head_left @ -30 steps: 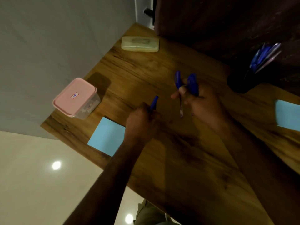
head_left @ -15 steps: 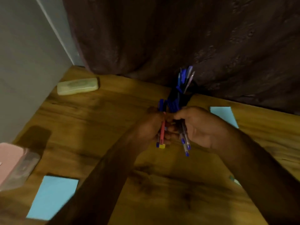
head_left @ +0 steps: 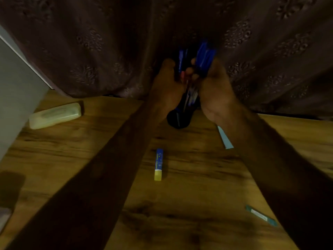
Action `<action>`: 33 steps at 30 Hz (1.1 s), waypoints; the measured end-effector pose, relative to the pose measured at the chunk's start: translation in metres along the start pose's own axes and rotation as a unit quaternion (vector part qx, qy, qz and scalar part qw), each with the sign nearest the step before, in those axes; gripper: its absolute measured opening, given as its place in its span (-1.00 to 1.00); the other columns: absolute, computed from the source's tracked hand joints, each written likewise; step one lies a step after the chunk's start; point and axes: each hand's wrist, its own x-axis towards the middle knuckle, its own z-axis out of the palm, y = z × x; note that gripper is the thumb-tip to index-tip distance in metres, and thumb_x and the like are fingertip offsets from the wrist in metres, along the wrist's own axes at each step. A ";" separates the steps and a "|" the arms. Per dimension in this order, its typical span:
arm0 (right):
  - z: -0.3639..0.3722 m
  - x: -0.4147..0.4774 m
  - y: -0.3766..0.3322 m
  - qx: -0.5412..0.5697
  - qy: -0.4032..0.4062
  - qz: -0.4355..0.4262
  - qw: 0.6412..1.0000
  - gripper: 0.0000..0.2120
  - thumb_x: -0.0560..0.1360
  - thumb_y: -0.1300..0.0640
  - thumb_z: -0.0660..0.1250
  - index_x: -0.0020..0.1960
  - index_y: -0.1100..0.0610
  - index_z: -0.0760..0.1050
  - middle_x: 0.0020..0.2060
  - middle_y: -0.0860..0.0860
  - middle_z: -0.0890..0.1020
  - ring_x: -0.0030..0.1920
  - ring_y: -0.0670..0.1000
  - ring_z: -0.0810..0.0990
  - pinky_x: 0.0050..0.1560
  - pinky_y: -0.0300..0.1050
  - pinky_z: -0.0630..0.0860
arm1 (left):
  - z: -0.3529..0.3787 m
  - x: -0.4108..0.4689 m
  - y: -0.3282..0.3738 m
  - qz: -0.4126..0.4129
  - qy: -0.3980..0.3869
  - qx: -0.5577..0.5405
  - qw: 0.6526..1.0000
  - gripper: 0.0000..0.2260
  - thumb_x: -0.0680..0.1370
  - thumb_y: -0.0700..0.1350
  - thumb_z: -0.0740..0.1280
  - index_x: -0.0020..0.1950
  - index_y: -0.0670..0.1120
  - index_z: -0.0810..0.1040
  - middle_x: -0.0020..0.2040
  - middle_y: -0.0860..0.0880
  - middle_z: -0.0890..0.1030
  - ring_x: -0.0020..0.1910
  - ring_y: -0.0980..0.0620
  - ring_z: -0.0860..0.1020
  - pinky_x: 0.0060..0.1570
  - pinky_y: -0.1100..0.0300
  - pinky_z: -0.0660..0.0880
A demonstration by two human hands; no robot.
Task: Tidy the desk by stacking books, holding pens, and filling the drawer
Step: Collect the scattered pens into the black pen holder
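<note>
Both arms reach forward, left hand (head_left: 166, 83) and right hand (head_left: 215, 87) close together, fingers curled round pens (head_left: 204, 58)

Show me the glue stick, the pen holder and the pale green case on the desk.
glue stick (head_left: 159, 162), head view, on its blue body.
pen holder (head_left: 177, 120), head view, on its dark lower wall.
pale green case (head_left: 55, 115), head view, on the middle of its lid.

blue pens (head_left: 204, 58) (bunched, upright) just above the dark holder (head_left: 177, 120).
</note>
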 end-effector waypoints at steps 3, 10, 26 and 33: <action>0.009 0.013 0.029 -0.004 0.020 0.027 0.999 -0.71 0.63 0.42 0.12 0.31 0.27 0.42 -0.01 0.03 0.58 -0.08 -0.11 0.59 -0.15 -0.34 0.58 | 0.005 0.009 -0.017 -0.026 -0.019 0.042 0.999 -0.65 0.57 -0.14 0.30 0.36 -0.13 0.41 0.08 -0.05 0.59 0.01 0.07 0.58 0.07 0.08 0.59; -0.001 0.012 0.060 -0.083 -0.016 0.015 0.996 -0.61 0.52 0.53 0.15 0.28 0.26 0.47 -0.04 0.09 0.62 -0.05 0.00 0.63 -0.13 -0.20 0.61 | 0.007 0.004 -0.030 -0.023 -0.056 0.182 0.981 -0.58 0.57 -0.30 0.25 0.43 -0.17 0.32 0.09 -0.05 0.46 0.01 0.03 0.48 -0.14 0.23 0.42; -0.013 -0.012 0.045 -0.144 -0.034 -0.036 0.988 -0.60 0.51 0.50 0.17 0.16 0.09 0.48 -0.05 -0.08 0.60 -0.04 -0.15 0.60 -0.04 -0.27 0.57 | 0.000 -0.014 -0.034 0.070 -0.059 0.233 0.968 -0.56 0.52 -0.15 0.36 0.40 -0.07 0.43 0.27 -0.12 0.46 0.18 -0.03 0.50 0.09 0.18 0.46; -0.025 -0.021 0.046 -0.162 -0.021 -0.031 0.986 -0.52 0.41 0.42 0.21 0.27 0.11 0.50 0.06 -0.09 0.62 0.07 -0.14 0.61 0.07 -0.18 0.59 | 0.001 -0.031 -0.029 0.110 -0.083 0.289 0.947 -0.35 0.50 -0.17 0.34 0.57 -0.08 0.20 0.42 -0.15 0.37 0.37 -0.12 0.41 0.35 0.02 0.40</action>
